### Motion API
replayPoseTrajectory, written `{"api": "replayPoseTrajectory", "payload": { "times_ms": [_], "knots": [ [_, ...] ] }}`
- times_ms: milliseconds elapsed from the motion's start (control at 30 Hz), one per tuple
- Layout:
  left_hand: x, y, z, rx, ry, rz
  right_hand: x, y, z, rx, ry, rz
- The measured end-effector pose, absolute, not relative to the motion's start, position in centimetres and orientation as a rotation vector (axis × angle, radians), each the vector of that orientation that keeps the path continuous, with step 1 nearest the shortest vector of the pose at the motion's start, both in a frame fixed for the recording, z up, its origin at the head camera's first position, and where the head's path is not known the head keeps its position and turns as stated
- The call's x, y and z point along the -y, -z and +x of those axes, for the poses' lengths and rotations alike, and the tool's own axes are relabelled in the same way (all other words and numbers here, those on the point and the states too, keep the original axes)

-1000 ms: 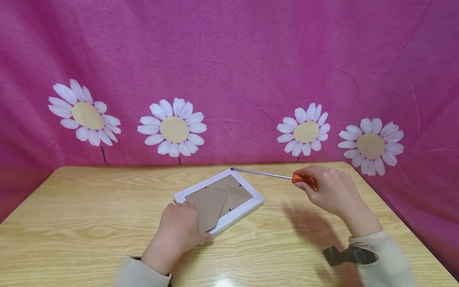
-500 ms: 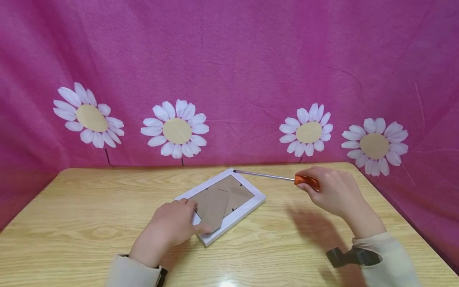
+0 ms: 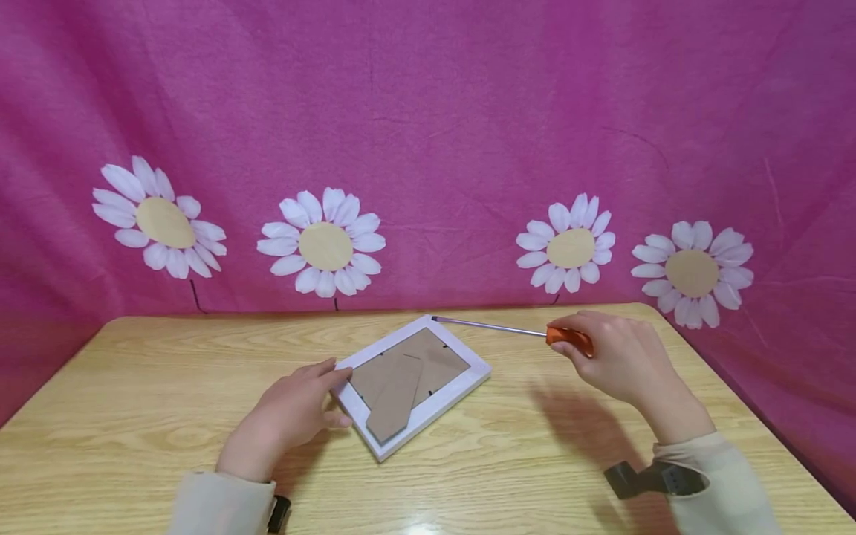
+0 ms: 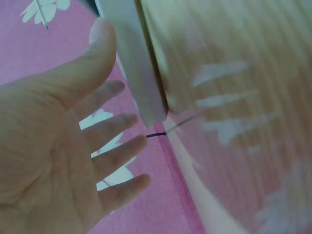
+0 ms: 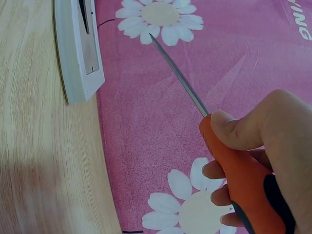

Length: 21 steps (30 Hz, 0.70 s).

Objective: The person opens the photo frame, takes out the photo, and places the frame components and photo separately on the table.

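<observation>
Left hand (image 3: 284, 409): drawn back from the picture frame (image 3: 443, 412), over whose left end it was laid a second ago; fingers are loosely spread, and nothing is held.
Cardboard stand (image 3: 396, 405): seen whole now, partly covered earlier.
Picture frame: laid back side up on the wooden table (image 3: 167, 386), just beside the left fingertips; whether it is touched cannot be told.
Right hand (image 3: 622, 357): curled round the orange-handled screwdriver (image 3: 567, 339), as before.
Screwdriver tip: held apart from the frame, as shown from the right wrist.
</observation>
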State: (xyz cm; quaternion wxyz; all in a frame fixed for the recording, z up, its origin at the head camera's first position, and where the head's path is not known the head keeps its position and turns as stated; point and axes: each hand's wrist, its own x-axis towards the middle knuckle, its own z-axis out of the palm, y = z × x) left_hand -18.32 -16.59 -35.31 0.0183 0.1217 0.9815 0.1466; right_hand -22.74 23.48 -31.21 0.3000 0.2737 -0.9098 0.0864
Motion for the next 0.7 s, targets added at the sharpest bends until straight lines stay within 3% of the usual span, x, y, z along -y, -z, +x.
{"api": "replayPoseTrajectory", "payload": {
  "times_ms": [700],
  "knots": [
    [14.2,35.5,-17.8,-3.225,-0.228,0.363,-23.1,31.4,-22.7,2.398,-0.226,0.738]
  ]
}}
